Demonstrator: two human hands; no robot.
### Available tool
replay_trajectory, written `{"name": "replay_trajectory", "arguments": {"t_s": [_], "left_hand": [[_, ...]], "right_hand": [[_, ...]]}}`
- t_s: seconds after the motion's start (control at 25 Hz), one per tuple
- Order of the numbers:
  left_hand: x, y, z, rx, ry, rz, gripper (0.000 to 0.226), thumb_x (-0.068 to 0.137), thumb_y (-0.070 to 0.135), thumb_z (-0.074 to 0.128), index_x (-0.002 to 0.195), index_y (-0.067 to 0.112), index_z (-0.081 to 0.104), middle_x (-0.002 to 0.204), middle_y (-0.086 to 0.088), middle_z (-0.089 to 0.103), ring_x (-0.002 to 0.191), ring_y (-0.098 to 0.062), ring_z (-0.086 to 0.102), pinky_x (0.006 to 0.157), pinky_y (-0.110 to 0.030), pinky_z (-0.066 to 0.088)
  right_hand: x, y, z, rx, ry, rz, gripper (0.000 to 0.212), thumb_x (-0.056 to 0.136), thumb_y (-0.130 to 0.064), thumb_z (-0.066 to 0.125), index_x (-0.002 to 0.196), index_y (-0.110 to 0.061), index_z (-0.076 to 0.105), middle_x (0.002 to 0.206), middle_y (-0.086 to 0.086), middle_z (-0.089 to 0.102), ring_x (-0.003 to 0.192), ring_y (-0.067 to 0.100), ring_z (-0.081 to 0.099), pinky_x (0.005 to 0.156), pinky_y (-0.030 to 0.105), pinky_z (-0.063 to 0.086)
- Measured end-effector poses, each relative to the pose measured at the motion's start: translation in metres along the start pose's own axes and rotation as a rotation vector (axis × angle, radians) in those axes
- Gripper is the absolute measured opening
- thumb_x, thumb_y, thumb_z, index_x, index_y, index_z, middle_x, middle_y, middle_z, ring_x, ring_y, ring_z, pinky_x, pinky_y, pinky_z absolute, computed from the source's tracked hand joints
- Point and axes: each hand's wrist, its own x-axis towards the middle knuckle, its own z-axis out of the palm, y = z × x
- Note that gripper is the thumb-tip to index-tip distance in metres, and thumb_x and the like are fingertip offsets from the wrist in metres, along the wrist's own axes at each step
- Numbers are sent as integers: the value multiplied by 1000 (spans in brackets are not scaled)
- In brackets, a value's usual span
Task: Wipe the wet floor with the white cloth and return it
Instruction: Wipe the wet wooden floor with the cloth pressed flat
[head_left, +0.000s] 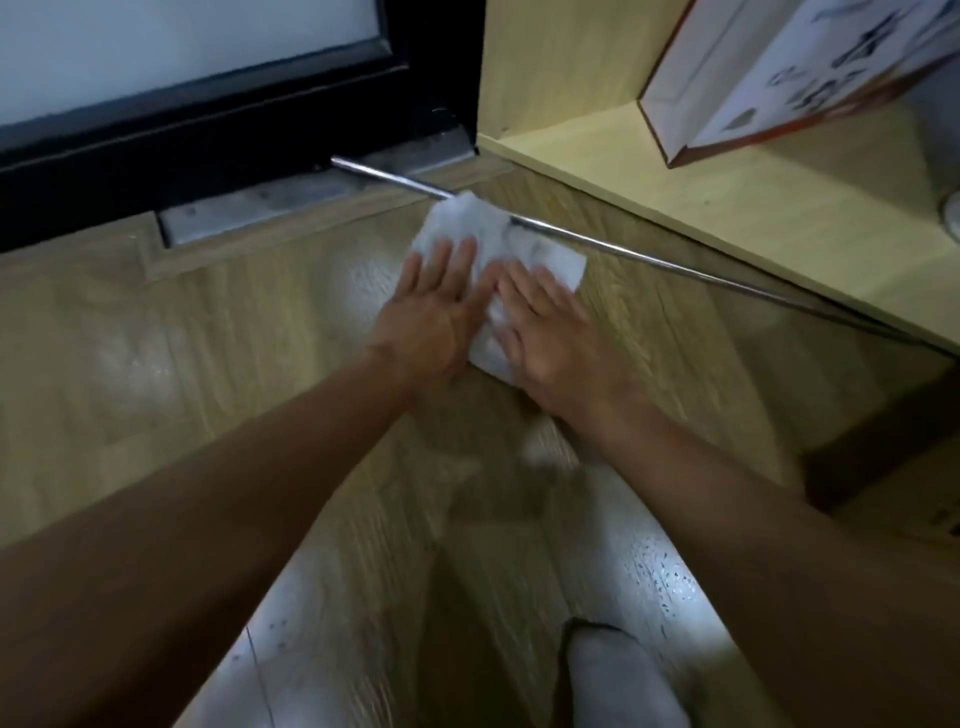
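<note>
A white cloth (483, 228) lies flat on the wood-pattern floor (208, 332) near a door threshold. My left hand (436, 306) presses on the cloth's left part, palm down with fingers spread. Beside it, my right hand (550, 332) lies flat on the cloth's lower right part, fingers spread too. Both hands cover the cloth's near half. Shiny wet patches with small droplets (660, 571) show on the floor close to me, lower right.
A black-framed door (218, 130) with a metal threshold plate (291, 202) closes the far side. A thin metal rod (675, 267) runs diagonally under the cloth's far edge. A light wooden shelf (727, 197) holds a box (779, 73) at right. A white-socked foot (618, 675) is below.
</note>
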Motion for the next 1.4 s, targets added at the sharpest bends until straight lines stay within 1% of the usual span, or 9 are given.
{"name": "replay_trajectory", "arguments": {"t_s": [0.24,0.4,0.52,0.72,0.84,1.0,1.12,1.28,1.4], "left_hand": [[-8,113,18,128,-9,387,60,102,35,21,153,22,-10,159,-10,-18,145,-33,-20,115,-49,-15],[40,120,8,95,-7,284,60,102,38,23,154,24,-3,161,-6,-10,148,-29,-11,119,-47,-6],[50,134,-5,46,-64,186,63,101,37,29,154,23,-3,161,-9,-9,148,-32,-11,118,-51,-3],[-35,172,24,150,-67,508,57,98,28,14,154,23,9,161,-10,4,148,-35,2,118,-55,6],[-57,173,35,199,50,539,54,97,30,23,150,24,28,157,-7,27,144,-30,25,115,-51,24],[9,170,8,69,-61,316,62,103,34,25,153,15,-7,162,-8,-5,149,-28,-2,119,-45,0],[37,172,5,-40,-72,153,56,105,32,23,154,17,-1,162,-8,-5,148,-32,-3,118,-47,-2],[-24,171,22,-58,-98,164,63,102,38,29,154,19,-1,161,-5,-8,148,-34,-9,119,-49,-3],[-99,153,30,-111,-153,55,64,102,41,24,153,21,-9,160,-4,-15,148,-29,-13,120,-45,-5]], "right_hand": [[-150,35,28,32,30,308,51,105,-30,31,148,-4,28,156,13,26,146,30,22,116,45,27],[-102,70,11,169,5,379,56,104,-33,23,155,-15,9,162,4,7,150,23,3,121,39,7],[-94,95,-2,180,-76,324,57,104,-35,25,154,-16,4,163,3,2,150,23,0,121,39,8],[-214,44,20,165,47,364,53,103,-31,28,150,-7,21,158,12,19,147,26,18,120,31,2],[-238,40,28,212,-114,404,57,104,-38,18,152,-15,0,161,5,-3,147,16,-11,116,24,-15],[-157,71,4,106,-204,418,63,105,-34,22,152,-3,-4,161,14,-9,149,32,-7,121,44,4],[-116,89,-4,79,-293,366,75,101,-39,35,152,-3,-8,161,14,-11,148,31,-10,120,46,1],[-164,52,17,33,-197,304,59,105,-28,19,151,0,-4,161,17,-6,149,31,-6,121,44,0],[-196,-3,32,-25,-281,210,58,104,-27,8,149,1,-15,159,18,-16,147,36,-13,120,47,1]]}}
